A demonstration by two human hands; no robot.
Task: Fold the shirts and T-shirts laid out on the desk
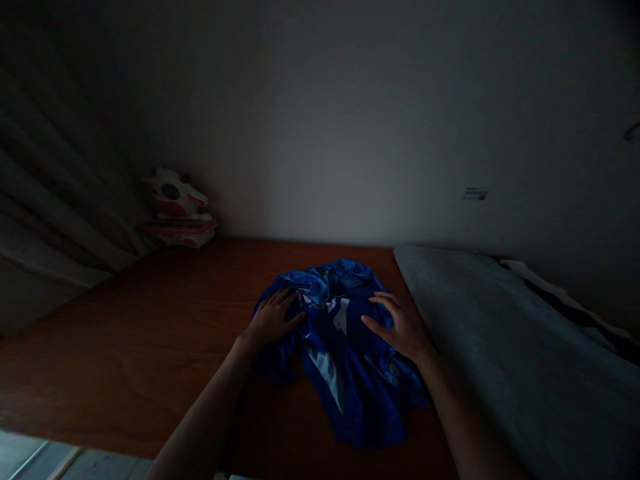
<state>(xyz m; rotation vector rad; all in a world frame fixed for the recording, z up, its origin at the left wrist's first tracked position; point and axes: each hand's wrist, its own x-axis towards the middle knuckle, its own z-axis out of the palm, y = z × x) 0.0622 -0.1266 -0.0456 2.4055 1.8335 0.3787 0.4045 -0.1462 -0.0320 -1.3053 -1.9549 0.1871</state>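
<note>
A crumpled blue garment (363,367) of shiny cloth with white patches lies on the brown wooden surface (150,327) in front of me. My left hand (274,319) rests on its left side, palm down, fingers stretched forward and thumb apart. Over the right side is my right hand (400,327), its fingers spread and slightly curved; whether it touches the cloth is hard to tell. Neither hand grips the fabric. Dim light hides the details of the print and the folds.
A grey-blue mat or blanket (490,340) covers the right side. At the back left corner, a white and red cow-shaped object (175,207) stands near a pale curtain (55,173). The wall (330,133) behind bears a small label (475,193).
</note>
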